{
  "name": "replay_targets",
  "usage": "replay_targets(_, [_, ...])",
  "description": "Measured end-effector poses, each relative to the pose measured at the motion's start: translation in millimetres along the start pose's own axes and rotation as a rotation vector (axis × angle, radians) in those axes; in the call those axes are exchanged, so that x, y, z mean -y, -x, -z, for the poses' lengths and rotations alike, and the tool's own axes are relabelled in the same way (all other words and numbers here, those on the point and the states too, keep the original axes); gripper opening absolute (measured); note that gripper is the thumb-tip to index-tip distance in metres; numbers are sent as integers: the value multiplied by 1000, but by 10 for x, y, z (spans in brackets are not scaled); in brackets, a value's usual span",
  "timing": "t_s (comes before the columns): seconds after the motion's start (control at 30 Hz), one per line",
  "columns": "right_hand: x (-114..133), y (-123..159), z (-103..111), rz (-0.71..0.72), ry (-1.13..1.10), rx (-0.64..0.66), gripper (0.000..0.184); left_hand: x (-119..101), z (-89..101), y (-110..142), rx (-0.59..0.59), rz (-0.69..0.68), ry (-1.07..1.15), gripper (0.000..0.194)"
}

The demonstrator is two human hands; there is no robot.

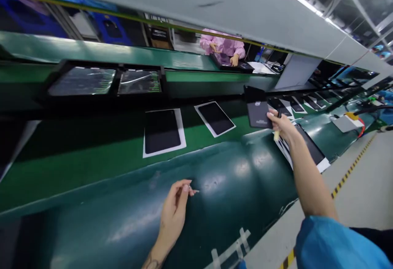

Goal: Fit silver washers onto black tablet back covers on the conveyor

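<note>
My right hand [282, 126], stretched out over the green line, grips a dark tablet [257, 113] by its near edge. The tablet's back, with a small light logo, faces me. A slim pen-like tool [276, 135] with a yellow end and a dark tip is also tucked between those fingers. Over the dark green bench my left hand [175, 209] is closed in a pinch; a tiny pale bit shows by the fingertips, too small to name. Below the right hand, another tablet [310, 144] lies on white sheets at the bench edge.
Two tablets on white paper, the left one [162, 132] and the middle one [215, 117], lie on the green belt [101, 170]. Several more line the belt at right. Behind stands a black tray [118, 84] with two screens. Across, a person in pink [224, 46] handles a tablet.
</note>
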State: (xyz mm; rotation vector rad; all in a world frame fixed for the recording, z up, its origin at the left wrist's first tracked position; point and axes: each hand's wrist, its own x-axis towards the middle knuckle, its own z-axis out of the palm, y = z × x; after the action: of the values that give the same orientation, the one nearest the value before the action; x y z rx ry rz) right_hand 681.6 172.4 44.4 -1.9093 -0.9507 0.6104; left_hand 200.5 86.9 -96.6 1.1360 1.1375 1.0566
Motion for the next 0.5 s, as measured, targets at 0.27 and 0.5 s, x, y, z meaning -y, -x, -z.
replay_targets(0.27, [-136,-949,-455,160,608,22,28,56,61,66,58,-28,-81,46])
replay_targets(0.5, [-118,-806,-1913,319,664,243,30,103,-2,83,113,-58,3,40])
